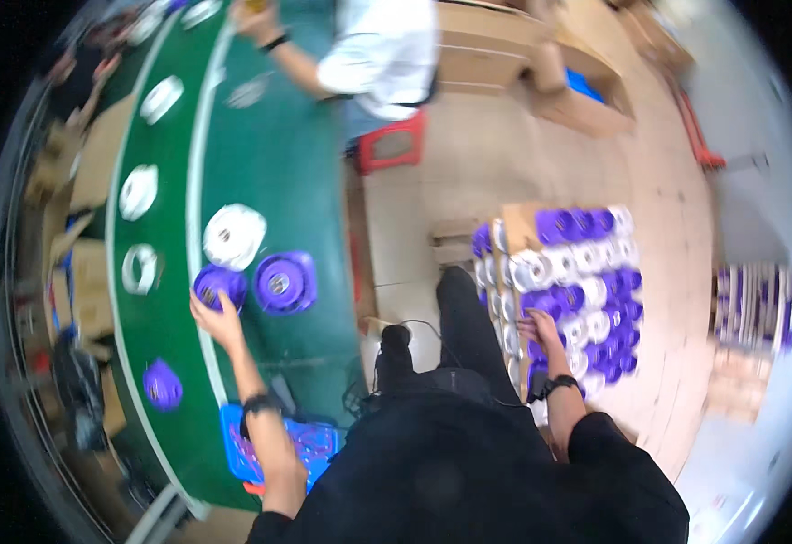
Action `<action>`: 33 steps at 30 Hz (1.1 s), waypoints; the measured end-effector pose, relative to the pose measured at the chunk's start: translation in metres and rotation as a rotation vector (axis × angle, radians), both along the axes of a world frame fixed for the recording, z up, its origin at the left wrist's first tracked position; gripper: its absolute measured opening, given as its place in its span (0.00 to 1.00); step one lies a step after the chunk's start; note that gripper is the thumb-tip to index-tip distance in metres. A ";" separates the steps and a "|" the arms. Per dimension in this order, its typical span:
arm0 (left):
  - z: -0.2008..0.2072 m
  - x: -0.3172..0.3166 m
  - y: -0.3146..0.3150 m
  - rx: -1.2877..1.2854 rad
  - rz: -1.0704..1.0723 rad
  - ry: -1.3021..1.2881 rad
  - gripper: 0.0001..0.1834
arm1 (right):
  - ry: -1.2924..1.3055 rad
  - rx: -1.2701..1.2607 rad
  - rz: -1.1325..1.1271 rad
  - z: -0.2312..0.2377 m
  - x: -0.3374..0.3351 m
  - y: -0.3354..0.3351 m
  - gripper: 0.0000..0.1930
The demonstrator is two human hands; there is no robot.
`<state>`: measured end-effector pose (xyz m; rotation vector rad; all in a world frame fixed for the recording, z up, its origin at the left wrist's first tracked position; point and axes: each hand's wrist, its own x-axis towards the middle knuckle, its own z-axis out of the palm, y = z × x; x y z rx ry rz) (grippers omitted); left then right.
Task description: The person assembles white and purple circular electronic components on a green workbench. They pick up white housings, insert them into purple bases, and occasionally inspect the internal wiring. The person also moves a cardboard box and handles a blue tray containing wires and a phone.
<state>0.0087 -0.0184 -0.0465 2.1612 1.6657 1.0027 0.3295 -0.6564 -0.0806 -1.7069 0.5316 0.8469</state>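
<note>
My left hand (pixel 219 319) grips the near edge of a purple round plastic housing (pixel 221 283) on the green bench, thumb on top. Touching or nearly touching it are a white round housing (pixel 234 237), just beyond, and another purple housing with a squarish base (pixel 284 283), to its right. On the other side, my right hand (pixel 543 331) reaches to the left edge of a stack of purple and white housings (pixel 586 308). Its fingers are stretched out and somewhat blurred; nothing shows in them, and I cannot tell whether they touch a housing.
White housings (pixel 139 192) and a purple one (pixel 162 385) lie on the green belt (pixel 165 227) at left. A blue tray (pixel 237 444) sits beside my left forearm. A co-worker in white (pixel 382 54) is ahead, near a red stool (pixel 392 145). Cardboard boxes (pixel 586 100) stand far right.
</note>
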 end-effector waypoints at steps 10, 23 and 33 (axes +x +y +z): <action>-0.010 0.027 -0.155 -1.261 -0.589 -0.297 0.17 | -0.349 -0.713 0.494 -0.076 0.016 -0.049 0.16; 0.000 -0.032 -0.205 -1.251 -0.338 0.113 0.08 | -0.537 -0.990 0.398 -0.226 0.128 -0.029 0.38; -0.019 -0.025 -0.203 -1.403 -0.133 0.026 0.11 | -0.436 -1.032 0.624 -0.216 0.146 -0.015 0.31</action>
